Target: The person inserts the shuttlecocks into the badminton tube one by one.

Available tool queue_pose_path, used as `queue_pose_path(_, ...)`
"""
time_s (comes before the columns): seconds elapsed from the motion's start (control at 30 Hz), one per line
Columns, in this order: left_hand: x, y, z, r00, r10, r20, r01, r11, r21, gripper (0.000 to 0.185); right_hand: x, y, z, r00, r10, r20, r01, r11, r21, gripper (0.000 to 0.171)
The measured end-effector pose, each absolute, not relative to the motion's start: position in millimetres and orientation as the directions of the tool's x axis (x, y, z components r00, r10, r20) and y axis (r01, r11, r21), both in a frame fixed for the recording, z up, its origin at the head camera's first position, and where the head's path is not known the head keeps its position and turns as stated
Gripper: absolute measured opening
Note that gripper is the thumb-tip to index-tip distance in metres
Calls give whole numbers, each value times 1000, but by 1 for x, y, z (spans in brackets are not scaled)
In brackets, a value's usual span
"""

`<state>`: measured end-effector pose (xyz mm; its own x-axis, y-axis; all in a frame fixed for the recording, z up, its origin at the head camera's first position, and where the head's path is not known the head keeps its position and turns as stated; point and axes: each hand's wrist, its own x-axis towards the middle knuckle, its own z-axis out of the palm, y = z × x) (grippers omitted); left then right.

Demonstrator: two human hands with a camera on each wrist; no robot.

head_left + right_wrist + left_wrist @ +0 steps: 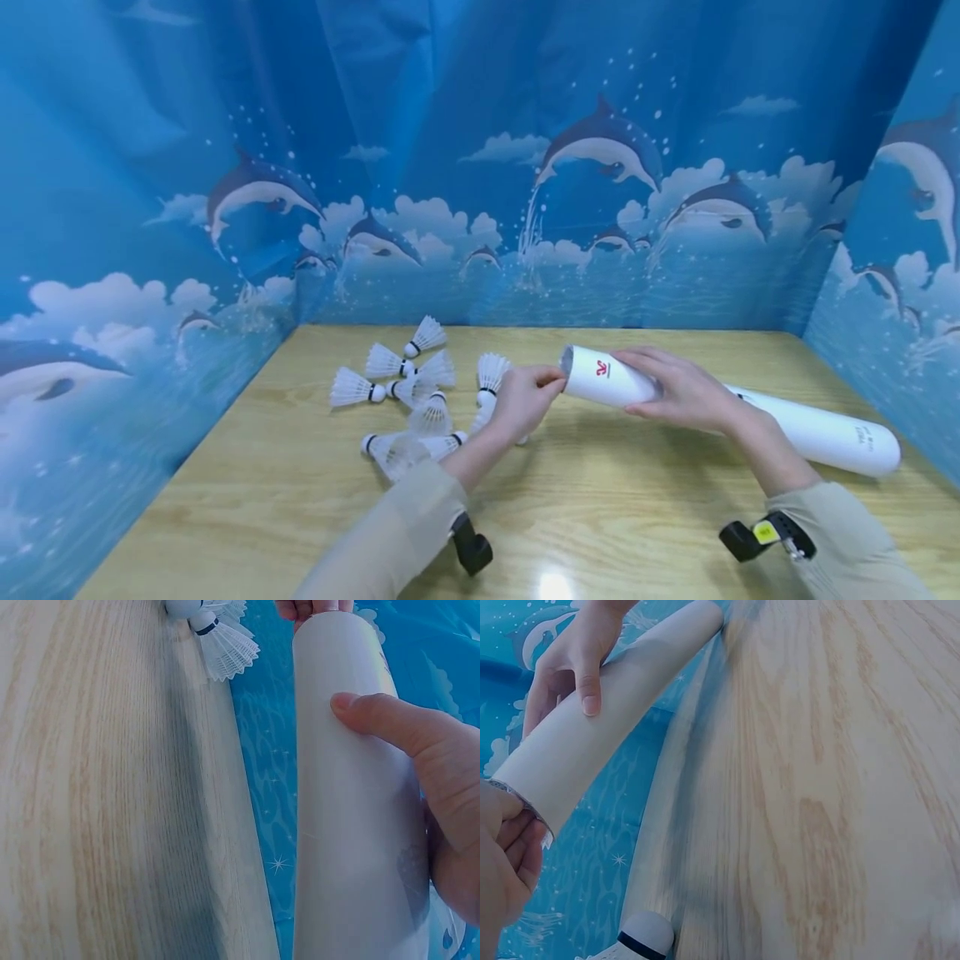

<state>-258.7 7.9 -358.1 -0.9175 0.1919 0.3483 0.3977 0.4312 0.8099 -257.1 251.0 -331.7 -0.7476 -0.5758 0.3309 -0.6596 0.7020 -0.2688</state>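
Note:
My right hand [686,392] grips a long white shuttlecock tube [832,433] around its middle, thumb on the near side. The tube lies slanted, its open end raised towards the left and bearing a red mark. At that mouth, my left hand [521,400] has its fingers curled, with fingertips at or just inside the rim. In the left wrist view the left hand [506,855] hides what lies between its fingertips. White shuttlecocks [491,375] lie beside and partly behind the left hand.
Several more white shuttlecocks [431,412] lie in a loose group on the left of the wooden table [600,517]. A blue dolphin-print curtain [450,167] encloses the table at the back and sides.

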Motion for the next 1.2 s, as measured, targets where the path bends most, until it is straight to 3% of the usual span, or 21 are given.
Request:
queue_pose_path(0.43, -250, -12, -348, -911, 272, 311, 403, 420, 813, 15, -258, 251, -331, -744, -576, 340, -663, 702, -260, 72)
queue_pose_path(0.77, -244, -51, -337, -943, 233, 237, 315, 398, 862, 13, -258, 250, -330, -748, -577, 328, -659, 707, -257, 71)
queue_pose_path(1.2, -238, -108, -339, -954, 165, 250, 299, 519, 801, 11, -256, 250, -328, -743, -581, 332, -663, 706, -248, 71)
